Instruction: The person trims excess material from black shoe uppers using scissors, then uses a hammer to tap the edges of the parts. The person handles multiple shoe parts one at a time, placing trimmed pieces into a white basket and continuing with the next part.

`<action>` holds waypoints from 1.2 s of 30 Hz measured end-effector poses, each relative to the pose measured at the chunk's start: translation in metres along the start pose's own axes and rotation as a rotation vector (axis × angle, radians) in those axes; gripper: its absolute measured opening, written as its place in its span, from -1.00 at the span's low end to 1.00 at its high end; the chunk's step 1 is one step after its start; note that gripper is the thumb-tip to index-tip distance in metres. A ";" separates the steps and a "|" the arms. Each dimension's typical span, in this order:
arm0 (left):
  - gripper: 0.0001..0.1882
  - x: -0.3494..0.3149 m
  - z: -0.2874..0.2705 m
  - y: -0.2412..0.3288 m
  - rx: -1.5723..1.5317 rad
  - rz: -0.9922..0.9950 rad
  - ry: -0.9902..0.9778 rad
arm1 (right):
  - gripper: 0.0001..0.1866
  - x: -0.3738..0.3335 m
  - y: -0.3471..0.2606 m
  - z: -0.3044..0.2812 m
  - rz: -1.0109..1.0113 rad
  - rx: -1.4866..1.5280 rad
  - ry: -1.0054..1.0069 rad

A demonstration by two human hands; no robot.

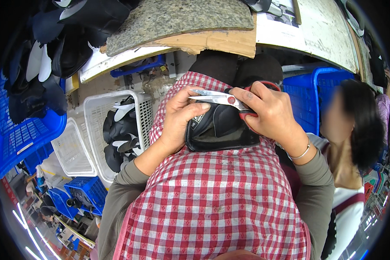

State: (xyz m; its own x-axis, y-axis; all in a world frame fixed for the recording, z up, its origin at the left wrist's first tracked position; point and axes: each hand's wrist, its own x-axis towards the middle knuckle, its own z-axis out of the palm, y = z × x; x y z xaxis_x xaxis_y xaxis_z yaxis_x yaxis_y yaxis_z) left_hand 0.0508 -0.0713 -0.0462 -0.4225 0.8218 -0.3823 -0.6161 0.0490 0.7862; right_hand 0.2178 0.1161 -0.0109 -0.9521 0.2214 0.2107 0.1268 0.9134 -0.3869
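A pair of scissors (231, 100) with silver blades and red-and-black handles is in my right hand (271, 110), its fingers wrapped round the handles. The blades stand slightly apart and point left. A black shoe upper (223, 125) with a small printed label (198, 121) rests on my lap over a red-and-white checked apron (212, 186). My left hand (180, 117) is closed at the upper's left edge, thumb beside the label. The blade tips lie between its thumb and index finger; any thread there is too small to see.
Ahead stands a worktable with a granite slab (182, 21) and cardboard (221, 41). Black shoe uppers (69, 39) are heaped at the far left; more lie in a white basket (143, 112). Blue crates (301, 91) stand on both sides. A person (346, 182) is close on the right.
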 end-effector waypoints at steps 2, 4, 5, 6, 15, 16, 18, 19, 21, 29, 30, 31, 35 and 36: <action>-0.75 0.000 0.000 0.001 -0.005 0.005 0.016 | -0.41 0.005 0.000 0.000 -0.022 0.023 0.014; -0.75 0.000 -0.002 0.001 -0.048 -0.001 0.042 | -0.42 0.010 0.000 0.002 -0.041 0.030 0.013; -0.75 -0.001 -0.002 0.002 -0.036 0.005 0.053 | -0.43 0.012 0.001 0.003 -0.042 0.028 -0.003; -0.75 -0.002 -0.003 0.003 -0.030 0.007 0.064 | -0.43 0.014 0.001 0.004 -0.043 0.029 -0.021; -0.71 -0.002 -0.007 0.002 -0.035 -0.005 0.135 | -0.36 0.016 0.009 0.003 -0.104 -0.001 -0.040; -0.71 -0.001 -0.006 0.002 -0.018 0.000 0.124 | -0.35 0.015 0.009 0.001 -0.107 -0.013 -0.037; -0.71 -0.001 -0.006 0.002 0.018 0.007 0.120 | -0.33 0.013 0.008 -0.002 -0.117 -0.045 -0.029; -0.70 -0.001 -0.005 0.002 0.012 0.012 0.110 | -0.32 0.012 0.007 -0.004 -0.125 -0.078 -0.031; -0.70 -0.001 -0.005 0.003 0.008 0.002 0.096 | -0.34 0.011 0.006 -0.007 -0.124 -0.082 -0.020; -0.72 -0.003 0.000 0.005 0.033 0.030 0.093 | -0.39 0.012 0.001 -0.015 -0.107 -0.099 0.019; -0.72 -0.004 0.001 0.005 0.034 0.038 0.092 | -0.43 0.011 0.000 -0.015 -0.112 -0.112 0.002; -0.72 -0.003 0.001 0.005 0.027 0.052 0.091 | -0.46 0.010 0.000 -0.015 -0.104 -0.139 -0.021; -0.74 0.000 0.000 0.009 0.122 0.071 -0.011 | -0.54 0.009 0.005 -0.010 0.034 -0.019 0.016; -0.73 0.001 0.000 0.011 0.170 0.104 -0.044 | -0.55 0.011 0.007 -0.007 0.138 0.177 0.097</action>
State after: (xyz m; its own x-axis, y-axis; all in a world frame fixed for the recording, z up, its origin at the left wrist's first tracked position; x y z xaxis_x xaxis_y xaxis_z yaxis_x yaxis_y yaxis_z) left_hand 0.0434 -0.0697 -0.0379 -0.4464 0.8512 -0.2761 -0.4480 0.0545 0.8924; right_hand 0.2104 0.1273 -0.0049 -0.8970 0.3795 0.2265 0.1950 0.7998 -0.5677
